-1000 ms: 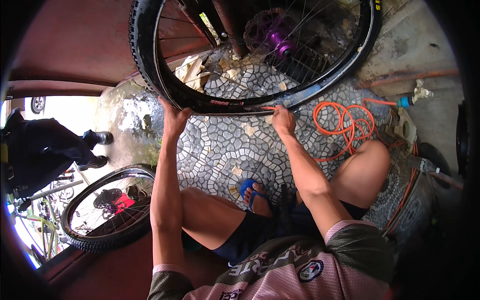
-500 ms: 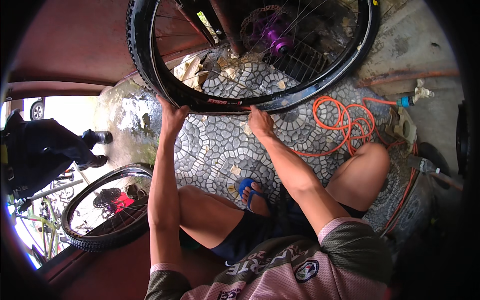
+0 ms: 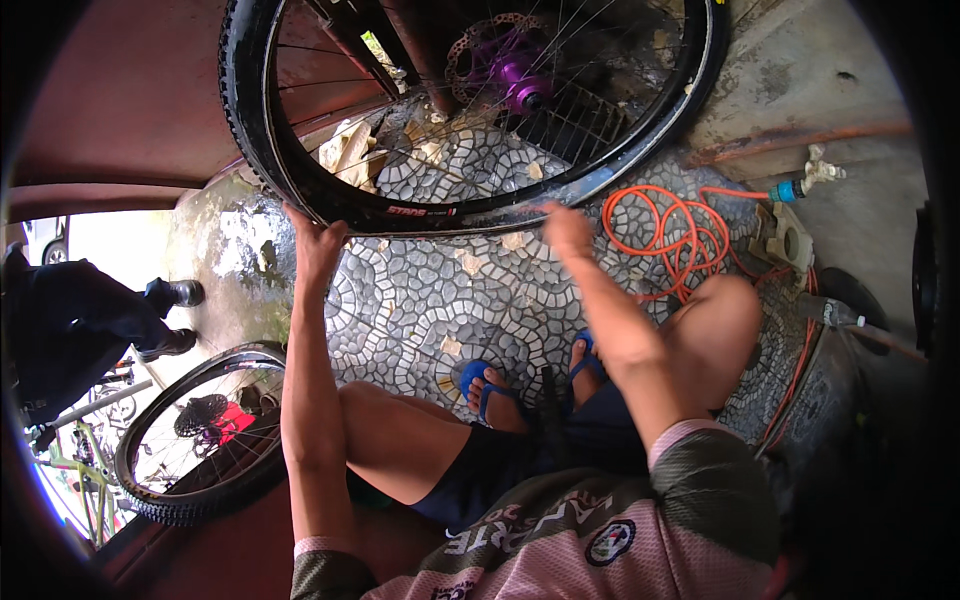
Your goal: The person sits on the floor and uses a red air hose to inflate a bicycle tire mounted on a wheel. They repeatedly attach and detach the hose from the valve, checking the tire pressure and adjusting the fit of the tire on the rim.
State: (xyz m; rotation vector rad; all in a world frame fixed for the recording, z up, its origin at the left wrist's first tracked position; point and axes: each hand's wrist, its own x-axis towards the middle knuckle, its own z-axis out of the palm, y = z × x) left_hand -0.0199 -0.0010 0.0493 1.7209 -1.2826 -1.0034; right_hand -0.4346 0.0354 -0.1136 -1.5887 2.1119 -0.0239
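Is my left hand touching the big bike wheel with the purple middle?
Touching. The head view shows your left hand at the lower left of the big wheel, its fingers and thumb against the black outer edge.

At the lower edge, a short-sleeved mesh jersey (image 3: 560, 575) in dusty pink and dark olive carries pale lettering (image 3: 487, 537) and a round badge (image 3: 610, 543); pink cuffs (image 3: 682, 436), navy shorts (image 3: 470, 478), blue flip-flops (image 3: 471, 376) nearer centre.

Left hand (image 3: 317, 245) clasped; right (image 3: 569, 236) seemingly curled
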